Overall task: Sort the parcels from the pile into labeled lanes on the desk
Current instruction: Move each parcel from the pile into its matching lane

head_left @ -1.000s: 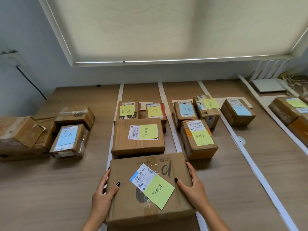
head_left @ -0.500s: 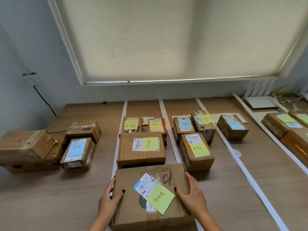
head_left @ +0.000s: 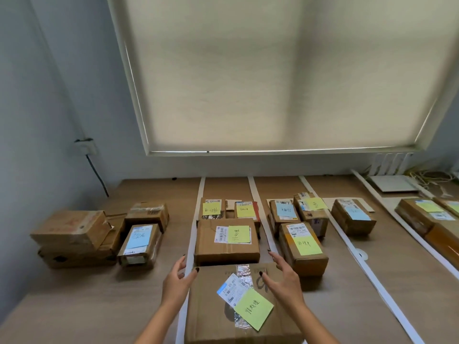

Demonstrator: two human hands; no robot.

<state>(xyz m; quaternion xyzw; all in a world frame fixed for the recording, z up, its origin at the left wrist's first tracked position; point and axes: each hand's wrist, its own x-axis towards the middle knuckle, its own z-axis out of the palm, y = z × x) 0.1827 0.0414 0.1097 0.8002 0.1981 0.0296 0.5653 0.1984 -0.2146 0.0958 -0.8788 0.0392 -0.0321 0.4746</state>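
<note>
Head view, desk: a wooden desk [head_left: 74,306] was split into lanes by white tape strips [head_left: 258,202] running away from the person.
Head view, parcel in hand's reach: a large parcel [head_left: 213,316] with a yellow-green note [head_left: 253,309] and a white shipping label lay flat at the near end of the first taped lane, just behind a second yellow-noted box [head_left: 227,240] in the same lane.
Head view, left hand: the left hand [head_left: 176,281] hovered at the parcel's left far corner, fingers spread and lightly curved, thumb tip at or just above the top edge; it gripped nothing.
Head view, right hand: the right hand [head_left: 284,279] hung over the parcel's right far corner, fingers apart and relaxed, clear of the cardboard as far as could be told.
Head view, pile: unsorted boxes, one with a blue note [head_left: 137,236], sat stacked at the left, well apart from the lanes.
Head view, other lanes: blue- and yellow-noted boxes filled the lanes to the right.
Step in hand: judged to be letting go of a parcel just set in its lane.
Next move: likely a reach left to the pile, reading the next note before choosing a lane.
</note>
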